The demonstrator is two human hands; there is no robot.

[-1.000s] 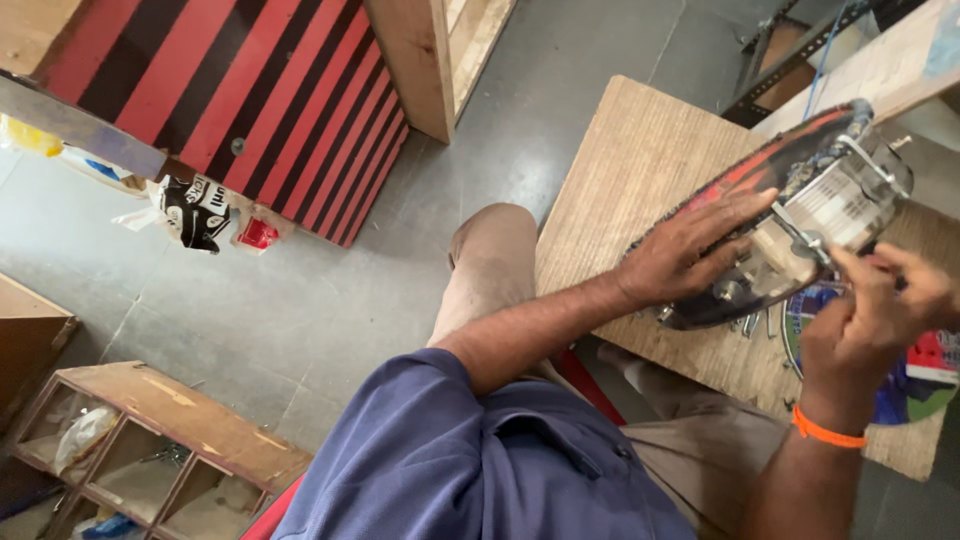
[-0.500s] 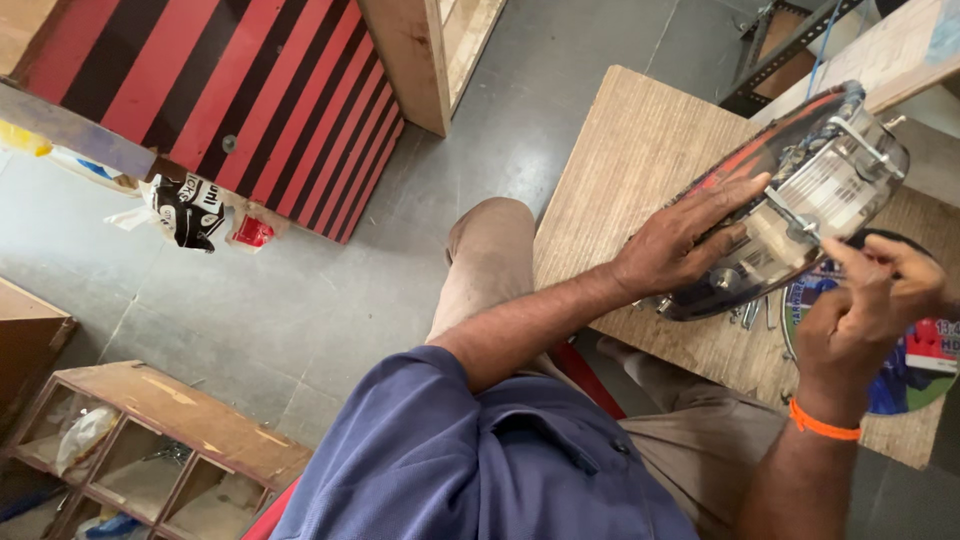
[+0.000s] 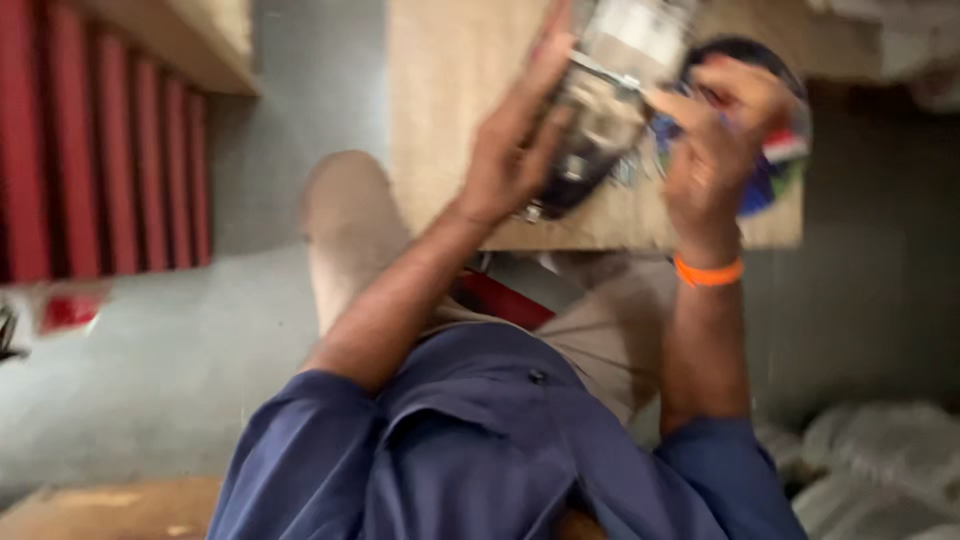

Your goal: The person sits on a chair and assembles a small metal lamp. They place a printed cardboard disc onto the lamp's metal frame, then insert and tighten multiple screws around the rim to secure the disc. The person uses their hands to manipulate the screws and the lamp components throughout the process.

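**Both hands on the metal-and-glass part over the bench**

At about 1 o'clock of the view, a round, flat package or disc [image 3: 775,165] in blue, with a red, white and green patch, lies on the bench [image 3: 450,110] under your right hand; motion blur makes its print unreadable. At 9 o'clock stands a red-and-dark striped panel [image 3: 90,150], with a small red blur low beside it. Pale crumpled bags or sheeting [image 3: 870,460] lie on the floor at 4 o'clock.

Your knee [image 3: 345,230] and blue shirt [image 3: 480,450] fill the lower middle, between you and the bench edge.

The part [image 3: 600,110] is at 12 o'clock, raised just over the bench's near edge. It looks shiny, with clear and metal sections and a dark rim low down; blur hides finer detail.

Your left hand [image 3: 515,150] lies flat along its left side, fingers spread and straight. Your right hand [image 3: 720,130], with an orange band [image 3: 708,271] at the wrist, has its grip curled at the part's right side, fingertips pinching something thin there; you cannot tell what.
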